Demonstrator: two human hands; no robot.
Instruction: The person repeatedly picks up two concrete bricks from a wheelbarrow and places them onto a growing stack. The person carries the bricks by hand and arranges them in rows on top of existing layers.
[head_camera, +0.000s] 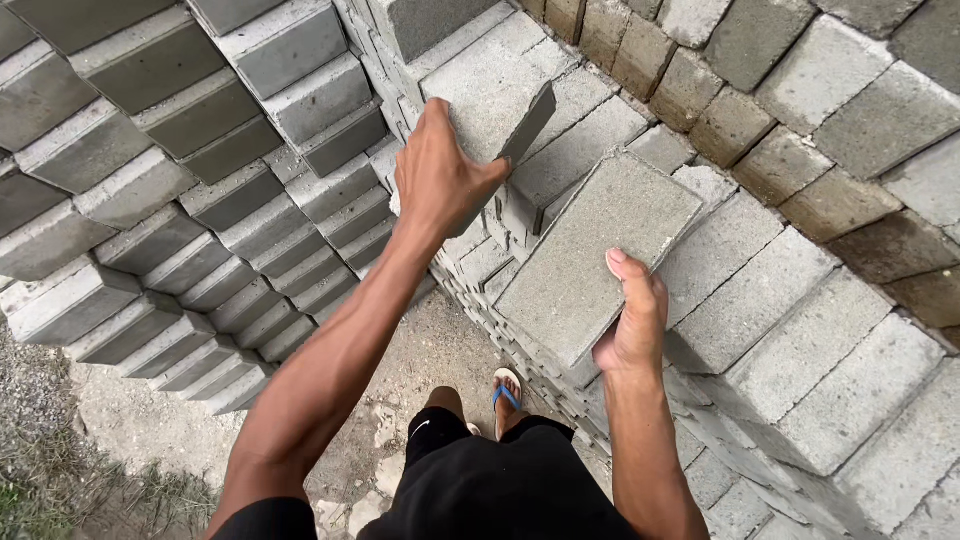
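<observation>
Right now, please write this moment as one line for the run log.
left hand: grips upper grey block | right hand: holds tilted grey block | below: block stack | ground: sandy

- My left hand (437, 180) is stretched forward on a nearly straight arm, back of the hand up, fingers clamped.
- My right hand (632, 318) sits closer in, forearm upright, thumb pressed on top, fingers curled underneath.

Left hand (437, 175) hides the tilted brick's (497, 98) near corner; both brick stacks (150, 200) run off frame
</observation>
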